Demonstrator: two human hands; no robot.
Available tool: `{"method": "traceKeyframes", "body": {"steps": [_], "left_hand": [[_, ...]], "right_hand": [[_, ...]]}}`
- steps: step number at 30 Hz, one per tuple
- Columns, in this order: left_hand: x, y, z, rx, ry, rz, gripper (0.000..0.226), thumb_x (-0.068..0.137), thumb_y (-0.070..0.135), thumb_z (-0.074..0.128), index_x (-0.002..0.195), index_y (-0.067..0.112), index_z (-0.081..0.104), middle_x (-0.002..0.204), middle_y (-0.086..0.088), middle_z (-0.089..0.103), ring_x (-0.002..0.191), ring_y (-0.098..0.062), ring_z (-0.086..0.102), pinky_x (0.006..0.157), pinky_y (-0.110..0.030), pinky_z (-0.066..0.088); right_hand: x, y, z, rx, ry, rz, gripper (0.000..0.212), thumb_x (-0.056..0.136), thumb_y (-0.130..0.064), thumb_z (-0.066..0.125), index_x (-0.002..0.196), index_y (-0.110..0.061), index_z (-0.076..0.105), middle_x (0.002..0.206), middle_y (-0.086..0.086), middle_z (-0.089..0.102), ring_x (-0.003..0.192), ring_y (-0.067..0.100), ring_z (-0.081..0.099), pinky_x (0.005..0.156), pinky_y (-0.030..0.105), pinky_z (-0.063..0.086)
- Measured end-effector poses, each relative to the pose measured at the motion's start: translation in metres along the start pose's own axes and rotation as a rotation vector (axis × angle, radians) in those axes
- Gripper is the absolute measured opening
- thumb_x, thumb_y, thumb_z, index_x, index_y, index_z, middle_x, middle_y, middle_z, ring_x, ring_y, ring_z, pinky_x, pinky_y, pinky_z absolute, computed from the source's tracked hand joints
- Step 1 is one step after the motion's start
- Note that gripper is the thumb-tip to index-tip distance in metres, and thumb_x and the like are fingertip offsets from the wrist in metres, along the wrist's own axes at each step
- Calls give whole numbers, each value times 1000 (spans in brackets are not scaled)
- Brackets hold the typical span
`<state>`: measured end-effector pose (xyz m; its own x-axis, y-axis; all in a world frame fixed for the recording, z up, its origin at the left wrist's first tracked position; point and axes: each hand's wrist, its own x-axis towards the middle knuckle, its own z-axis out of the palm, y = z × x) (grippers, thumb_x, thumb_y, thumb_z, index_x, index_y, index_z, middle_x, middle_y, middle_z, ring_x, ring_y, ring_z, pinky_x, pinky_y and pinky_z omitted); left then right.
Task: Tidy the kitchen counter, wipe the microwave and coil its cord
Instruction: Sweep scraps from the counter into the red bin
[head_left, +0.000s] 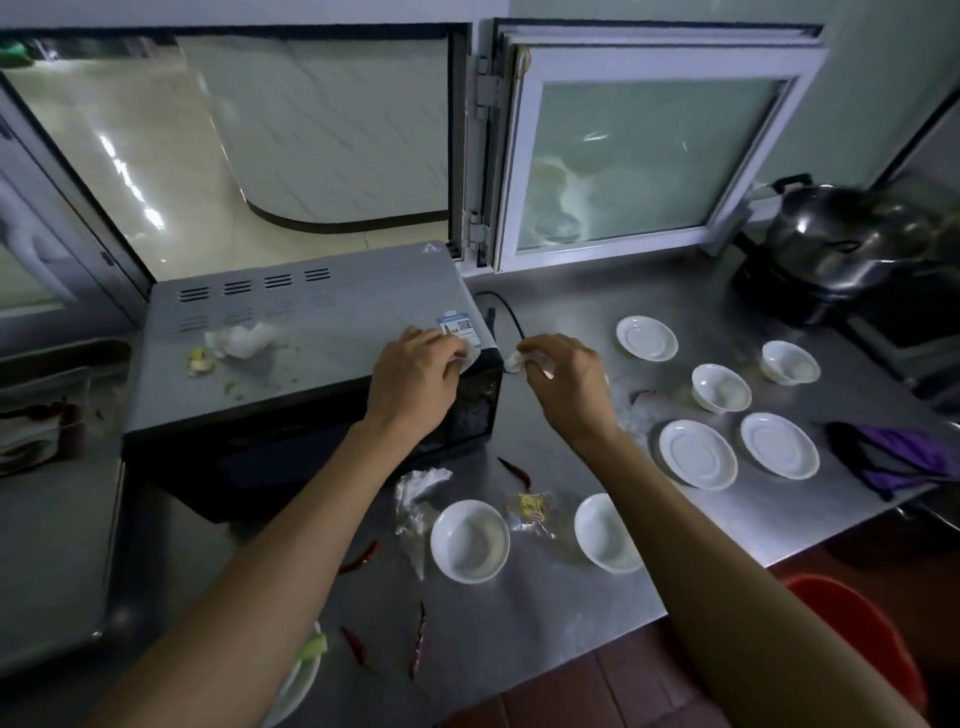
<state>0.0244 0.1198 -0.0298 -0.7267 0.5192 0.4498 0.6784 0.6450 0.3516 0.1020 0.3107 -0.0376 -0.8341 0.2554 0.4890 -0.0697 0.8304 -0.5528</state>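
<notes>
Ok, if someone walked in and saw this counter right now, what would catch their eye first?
Probably the two hands at the centre: the left hand on the right end of the microwave top, the right hand pinching a white scrap just beside it. Next, the crumpled tissue and crumbs littering the microwave's top, then the white saucers and small bowls spread over the steel counter among dried red chillies.
</notes>
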Motion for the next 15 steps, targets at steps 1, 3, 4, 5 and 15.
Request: {"method": "traceKeyframes", "body": {"steps": [1,3,4,5,15], "left_hand": [[-4,9,2,0,-5,6,16,85,12,74,101,15,72,100,-4,73,93,-27,62,72,-43,54],[-10,32,9,-1,-16,17,15,85,13,73,101,15,72,99,-4,73,92,-27,61,72,-44,54],[-14,46,13,-9,-18,24,14,86,14,73,100,16,73,97,-4,73,90,-28,62,72,-44,53],[-18,61,17,-22,-23,37,12,87,16,72,98,16,73,94,-3,72,89,-28,62,72,-44,53],[-50,243,91,-153,-110,230,12,86,17,69,96,21,75,91,2,73,87,-28,62,69,-42,53]], "right_hand": [[-8,5,-7,5,8,3,21,82,1,67,100,-8,74,95,10,73,84,27,65,74,37,53],[-27,16,-27,14,21,27,22,80,2,68,99,-8,74,93,8,73,84,25,65,75,33,52],[-38,21,-38,14,35,40,22,79,4,68,97,-8,74,92,8,73,82,25,64,74,28,49],[-48,28,-50,8,51,55,22,78,5,68,95,-7,74,90,9,73,81,27,64,72,24,46],[-180,111,-201,-29,189,239,19,76,3,64,88,-9,72,86,4,73,78,26,63,74,34,49]]}}
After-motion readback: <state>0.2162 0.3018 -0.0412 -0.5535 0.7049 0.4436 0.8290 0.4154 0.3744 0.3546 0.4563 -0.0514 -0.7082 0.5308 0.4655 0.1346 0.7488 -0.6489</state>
